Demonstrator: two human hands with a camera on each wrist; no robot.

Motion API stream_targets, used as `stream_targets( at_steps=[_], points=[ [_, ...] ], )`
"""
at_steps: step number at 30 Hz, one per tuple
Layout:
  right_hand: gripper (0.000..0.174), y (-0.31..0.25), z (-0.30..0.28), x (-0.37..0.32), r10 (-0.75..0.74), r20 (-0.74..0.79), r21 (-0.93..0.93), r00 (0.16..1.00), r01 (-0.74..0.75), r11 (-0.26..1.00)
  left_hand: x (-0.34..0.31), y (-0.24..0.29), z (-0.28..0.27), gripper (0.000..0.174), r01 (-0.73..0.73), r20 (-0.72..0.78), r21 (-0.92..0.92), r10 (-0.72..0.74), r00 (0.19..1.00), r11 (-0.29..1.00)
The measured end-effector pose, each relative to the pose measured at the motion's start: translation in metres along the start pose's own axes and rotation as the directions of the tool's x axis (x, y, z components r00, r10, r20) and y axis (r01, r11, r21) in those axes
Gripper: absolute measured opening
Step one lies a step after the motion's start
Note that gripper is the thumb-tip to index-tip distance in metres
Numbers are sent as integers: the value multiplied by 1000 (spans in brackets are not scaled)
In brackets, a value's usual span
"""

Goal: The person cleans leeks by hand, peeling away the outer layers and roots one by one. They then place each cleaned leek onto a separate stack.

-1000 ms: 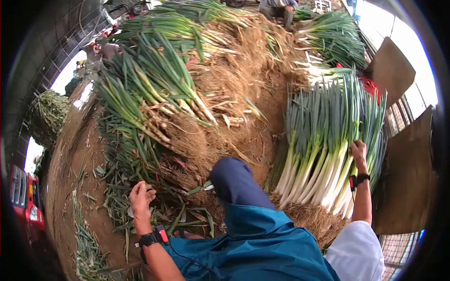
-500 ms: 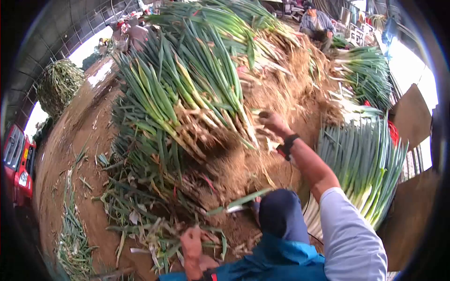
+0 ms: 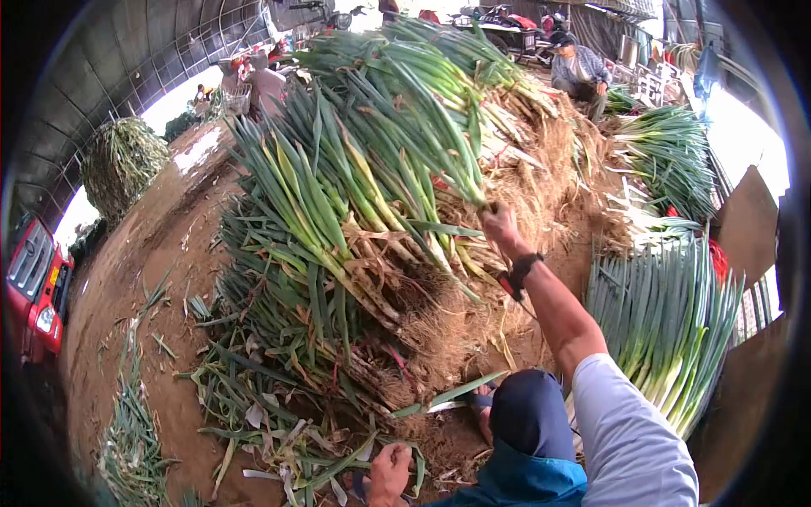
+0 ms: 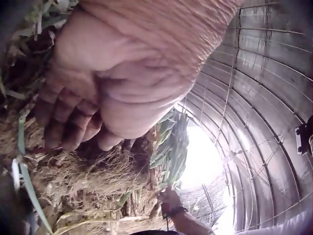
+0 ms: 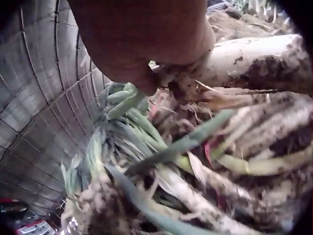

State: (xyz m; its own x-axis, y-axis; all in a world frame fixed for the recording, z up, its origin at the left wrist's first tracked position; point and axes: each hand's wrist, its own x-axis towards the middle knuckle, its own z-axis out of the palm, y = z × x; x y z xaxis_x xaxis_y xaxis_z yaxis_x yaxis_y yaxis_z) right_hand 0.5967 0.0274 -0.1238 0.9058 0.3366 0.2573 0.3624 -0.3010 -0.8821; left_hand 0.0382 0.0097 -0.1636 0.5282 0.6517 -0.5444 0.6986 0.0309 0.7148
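In the head view the right hand (image 3: pixel 500 226) grips a leek (image 3: pixel 439 127) whose green leaves slant up and left over the large heap of untrimmed leeks (image 3: pixel 338 194). The right wrist view has that hand (image 5: pixel 146 44) close up, its fingers round a soil-marked white stalk (image 5: pixel 254 61). Low in the head view, the left hand (image 3: pixel 390 475) hangs above loose leaves with its fingers loosely curled and nothing in them. Its palm (image 4: pixel 122 73) fills the upper left wrist view, with dry roots (image 4: pixel 98 181) beyond it.
On the right lies a row of cleaner leeks (image 3: pixel 659 313) beside brown boards (image 3: pixel 748 224). Loose leaves (image 3: pixel 279 439) litter the ground at the lower left. A person (image 3: pixel 579 72) sits beyond the heap. A red vehicle (image 3: pixel 35 287) stands at the far left.
The right hand has gone from the cleaner row on the right to the heap and now holds a leek. The left hand has moved right and lower in the view, still empty. The head view has shifted.
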Motion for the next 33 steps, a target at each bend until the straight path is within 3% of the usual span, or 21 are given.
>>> stream_targets(
  at_steps=[1,2,4,7,9,10,11,13,15,16,17,19,20,21,23,24,27,28,31,32,33],
  points=[
    [28,-2,-12,15,-53,-54,-34,997,51,998,-6,0,2,30,-24,-10,-54,23,1000,998],
    [30,-16,-30,24,-64,21,-1,998,64,998,-11,0,4,29,-49,-19,-108,47,999,993],
    [25,-56,-58,11,-99,-16,153,995,101,983,-25,16,6,28,-68,-14,-257,67,998,964],
    [21,-108,-87,-18,-68,68,302,995,45,952,-32,46,5,26,-213,-34,-201,210,977,956],
    [14,-129,-87,-51,-109,77,435,991,66,898,-38,74,4,25,-433,-143,-81,419,897,898],
    [13,-144,-94,-77,-62,282,700,957,-161,695,-45,101,2,25,-532,-182,-16,520,834,847],
    [17,-150,-92,-94,-81,264,687,961,-128,715,-68,139,-1,28,-426,-131,-195,407,904,884],
    [25,-164,-73,-143,-148,225,526,963,8,850,-43,148,3,39,-667,-187,-57,648,738,743],
    [34,-172,-54,-193,-175,298,472,939,14,882,-18,151,14,49,-701,-296,-39,662,688,712],
    [37,-188,-53,-227,-158,343,576,926,-74,814,-16,155,17,59,-692,-292,-64,649,702,719],
    [34,-191,-48,-249,-162,450,634,878,-187,750,-19,154,19,58,-678,-317,-46,633,706,733],
    [40,-189,-27,-285,-247,512,661,823,-194,725,-24,147,23,56,-644,-374,-17,592,714,765],
    [39,-188,-18,-298,-349,418,685,839,-39,727,-30,141,22,51,-609,-404,-166,510,760,776],
    [39,-189,-11,-307,-448,323,693,834,114,712,-19,122,23,48,-656,-484,-121,533,694,745],
    [39,-198,-2,-305,-421,389,683,819,51,729,9,75,25,44,-724,-630,-18,555,543,689],
    [42,-203,3,-304,-408,432,674,805,13,739,-27,89,22,44,-652,-589,-148,464,662,744],
    [45,-222,20,-295,-275,639,575,718,-209,791,-52,95,17,40,-669,-634,-214,420,650,712],
    [42,-229,26,-303,-281,569,634,773,-195,749,-59,100,14,35,-685,-651,-209,424,630,698],
    [40,-233,43,-317,-204,455,664,867,-177,726,-53,89,1,33,-623,-542,-502,342,767,600],
    [36,-229,55,-322,-81,502,661,861,-322,678,-50,81,-6,36,-634,-588,-402,345,731,660],
    [36,-230,53,-333,-33,540,739,841,-455,497,-31,62,-9,41,-613,-728,-87,370,577,785]
  ],
)
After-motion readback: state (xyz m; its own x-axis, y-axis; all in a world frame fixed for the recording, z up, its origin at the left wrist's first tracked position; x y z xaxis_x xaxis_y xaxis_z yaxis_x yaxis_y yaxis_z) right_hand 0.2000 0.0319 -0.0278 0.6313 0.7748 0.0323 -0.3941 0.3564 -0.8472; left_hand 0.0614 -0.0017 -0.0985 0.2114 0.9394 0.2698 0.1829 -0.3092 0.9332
